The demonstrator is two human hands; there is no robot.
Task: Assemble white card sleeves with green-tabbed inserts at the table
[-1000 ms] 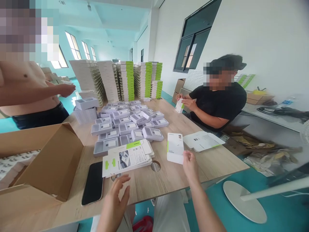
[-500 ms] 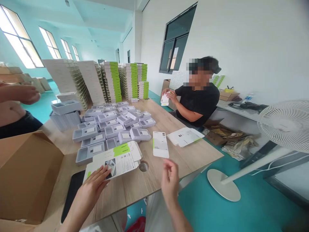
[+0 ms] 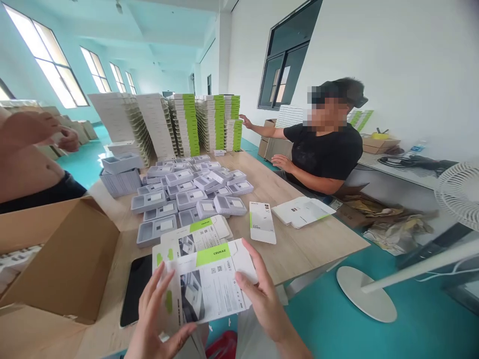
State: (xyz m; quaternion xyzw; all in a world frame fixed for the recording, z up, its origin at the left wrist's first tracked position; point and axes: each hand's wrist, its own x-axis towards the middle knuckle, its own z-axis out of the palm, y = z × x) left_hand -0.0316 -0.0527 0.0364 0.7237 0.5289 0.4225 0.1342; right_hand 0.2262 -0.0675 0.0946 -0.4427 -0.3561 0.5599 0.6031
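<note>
I hold a flat, unfolded white-and-green carton [image 3: 211, 284] in front of me above the table's near edge. My left hand [image 3: 155, 316] grips its left side with fingers spread along the card. My right hand [image 3: 262, 294] clasps its right edge. Just beyond it a stack of the same flat cartons [image 3: 198, 233] lies on the wooden table [image 3: 299, 244]. A closed white box [image 3: 262, 222] lies to the right of that stack.
Several grey trays [image 3: 187, 194] cover the table's middle, with tall box stacks [image 3: 194, 124] behind. An open cardboard box [image 3: 71, 254] and a black phone [image 3: 134, 289] lie left. A seated person in black [image 3: 325, 149] reaches right; a shirtless person [image 3: 26, 159] stands left. A fan [image 3: 460, 194] stands right.
My left hand took a flat carton off the stack and both hands now hold it up near me. The seated person put down a small box and reaches toward the stacks.
</note>
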